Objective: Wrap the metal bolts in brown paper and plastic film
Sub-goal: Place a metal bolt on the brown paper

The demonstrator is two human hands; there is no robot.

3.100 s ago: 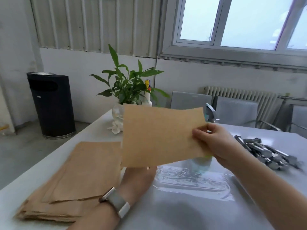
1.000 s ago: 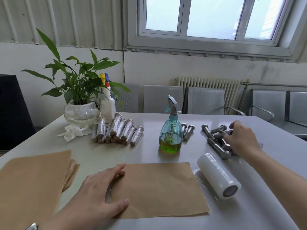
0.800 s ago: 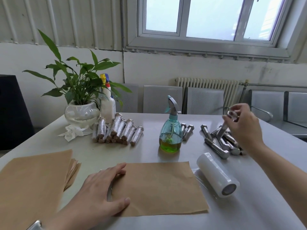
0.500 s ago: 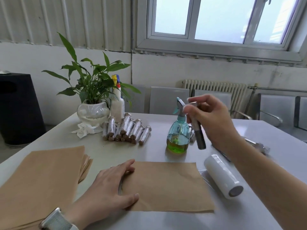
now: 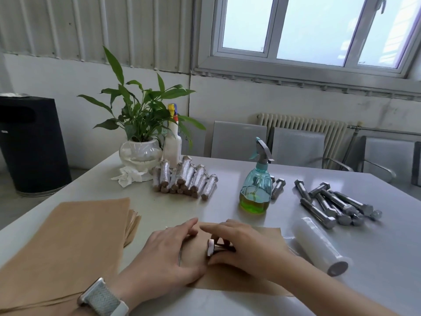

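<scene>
A white table (image 5: pixel 376 270) carries all the working materials. At its near left lies a stack of brown paper sheets (image 5: pixel 68 242); a single brown paper sheet (image 5: pixel 239 283) lies at the near centre, under both hands. The left hand (image 5: pixel 168 256), a watch (image 5: pixel 102 299) on its wrist, rests flat on the sheet's left part with fingers extended. The right hand (image 5: pixel 246 249) holds a metal bolt (image 5: pixel 210 247) down on the sheet, fingers curled over the shank, only the hexagonal head showing. A roll of plastic film (image 5: pixel 319 245) lies just right of the sheet. A potted plant (image 5: pixel 141 124) stands at the far left corner. Wrapped bolts (image 5: pixel 184 179) are grouped in front of it. Loose bolts (image 5: pixel 332 204) are piled at right. A spray bottle (image 5: pixel 256 181) with green liquid stands between the two groups.
</scene>
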